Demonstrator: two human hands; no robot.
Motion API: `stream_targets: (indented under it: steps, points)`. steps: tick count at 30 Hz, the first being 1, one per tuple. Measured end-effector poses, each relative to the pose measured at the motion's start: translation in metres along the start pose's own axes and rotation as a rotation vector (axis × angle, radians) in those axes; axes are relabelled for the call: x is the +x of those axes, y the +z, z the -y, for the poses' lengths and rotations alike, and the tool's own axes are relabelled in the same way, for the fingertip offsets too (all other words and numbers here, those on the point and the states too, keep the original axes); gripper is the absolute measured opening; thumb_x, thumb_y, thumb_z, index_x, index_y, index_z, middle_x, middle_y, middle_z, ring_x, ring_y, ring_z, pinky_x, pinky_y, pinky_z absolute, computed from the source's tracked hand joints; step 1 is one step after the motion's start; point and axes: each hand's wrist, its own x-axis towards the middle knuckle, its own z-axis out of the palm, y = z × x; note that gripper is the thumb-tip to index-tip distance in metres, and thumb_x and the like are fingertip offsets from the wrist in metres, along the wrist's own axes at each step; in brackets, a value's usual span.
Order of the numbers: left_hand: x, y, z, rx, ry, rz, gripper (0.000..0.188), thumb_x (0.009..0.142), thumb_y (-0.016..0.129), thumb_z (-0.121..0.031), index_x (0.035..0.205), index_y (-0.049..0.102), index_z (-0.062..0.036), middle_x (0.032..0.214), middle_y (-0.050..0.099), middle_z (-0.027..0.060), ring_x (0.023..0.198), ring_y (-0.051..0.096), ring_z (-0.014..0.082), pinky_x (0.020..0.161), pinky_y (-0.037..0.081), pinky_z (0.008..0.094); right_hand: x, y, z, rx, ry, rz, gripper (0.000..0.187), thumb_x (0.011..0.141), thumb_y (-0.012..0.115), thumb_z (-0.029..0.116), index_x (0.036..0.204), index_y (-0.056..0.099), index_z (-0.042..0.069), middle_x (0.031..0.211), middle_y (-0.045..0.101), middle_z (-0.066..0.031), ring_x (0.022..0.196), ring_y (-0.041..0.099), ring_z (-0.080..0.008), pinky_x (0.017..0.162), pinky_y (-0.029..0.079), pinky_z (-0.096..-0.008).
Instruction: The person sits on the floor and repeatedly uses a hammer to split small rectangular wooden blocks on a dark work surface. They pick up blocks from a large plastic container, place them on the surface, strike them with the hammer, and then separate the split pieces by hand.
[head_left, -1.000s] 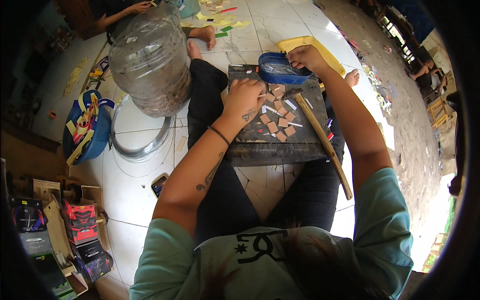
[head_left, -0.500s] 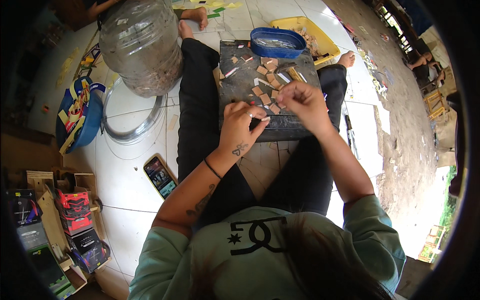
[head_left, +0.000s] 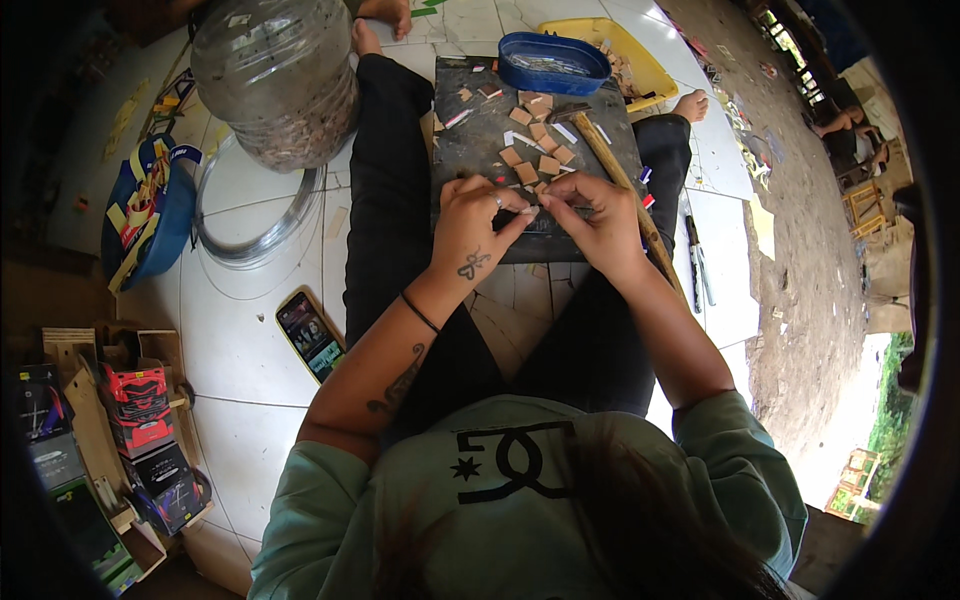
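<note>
Over the near edge of a dark wooden block (head_left: 462, 150), my two hands meet almost fingertip to fingertip. My left hand (head_left: 478, 222) is closed in a pinch on a small pale piece (head_left: 531, 211), whose exact kind is too small to tell. Thumb and forefinger of my right hand (head_left: 603, 218) are pressed together beside it; what they hold, if anything, is hidden. Just beyond the fingers lie several small brown square pieces (head_left: 526, 172) and white slips. A hammer (head_left: 607, 155) with a wooden handle lies along the block's right side, partly under my right forearm.
At the block's far end stands a blue oval tub (head_left: 553, 87) of thin metal bits, before a yellow tray (head_left: 655, 75). A big clear plastic container (head_left: 275, 90), wire coil (head_left: 225, 258), blue basin (head_left: 165, 240) and phone (head_left: 310, 335) are left; pens (head_left: 697, 262) lie right.
My right hand has come down and left to meet my left hand's fingertips. More of the hammer now shows. The whole view has shifted slightly.
</note>
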Motion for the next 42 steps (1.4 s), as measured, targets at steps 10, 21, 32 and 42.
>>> stream_targets:
  steps: [10, 21, 32, 42]
  points:
    - [0.000, -0.002, 0.000, -0.005, -0.042, 0.067, 0.012, 0.075, 0.079, -0.018, 0.082, 0.072, -0.0105, 0.078, 0.065, 0.0010, 0.081, 0.061, 0.0193, 0.089, 0.039, 0.0354, 0.005, -0.005, 0.010, -0.135, -0.071, 0.067, 0.008, 0.082, 0.068, 0.000, 0.090, 0.066, -0.001, 0.081, 0.069, -0.0124, 0.071, 0.069, -0.0194, 0.066, 0.054, -0.0295]
    - [0.001, -0.002, 0.000, -0.010, 0.000, 0.044, 0.013, 0.075, 0.080, -0.018, 0.082, 0.072, -0.0107, 0.078, 0.064, 0.0004, 0.080, 0.060, 0.0190, 0.088, 0.039, 0.0347, 0.005, -0.002, 0.002, -0.040, 0.015, 0.042, 0.008, 0.083, 0.067, -0.001, 0.090, 0.067, -0.002, 0.082, 0.071, -0.0119, 0.074, 0.070, -0.0168, 0.068, 0.055, -0.0280]
    - [0.002, -0.003, -0.001, -0.014, -0.006, 0.063, 0.010, 0.077, 0.077, -0.015, 0.082, 0.071, -0.0093, 0.079, 0.065, 0.0020, 0.079, 0.061, 0.0194, 0.084, 0.041, 0.0342, 0.009, -0.003, 0.011, -0.140, -0.083, 0.098, 0.009, 0.081, 0.067, -0.001, 0.089, 0.066, -0.001, 0.080, 0.067, -0.0140, 0.071, 0.068, -0.0245, 0.065, 0.052, -0.0312]
    - [0.006, 0.006, -0.005, -0.205, -0.010, 0.047, 0.007, 0.083, 0.069, -0.007, 0.084, 0.068, -0.0001, 0.082, 0.064, 0.0104, 0.071, 0.064, 0.0242, 0.064, 0.049, 0.0324, -0.017, -0.038, -0.007, -0.598, -0.101, -0.051, 0.044, 0.080, 0.074, 0.017, 0.118, 0.058, 0.000, 0.115, 0.061, -0.0194, 0.108, 0.059, -0.0367, 0.093, 0.047, -0.0418]
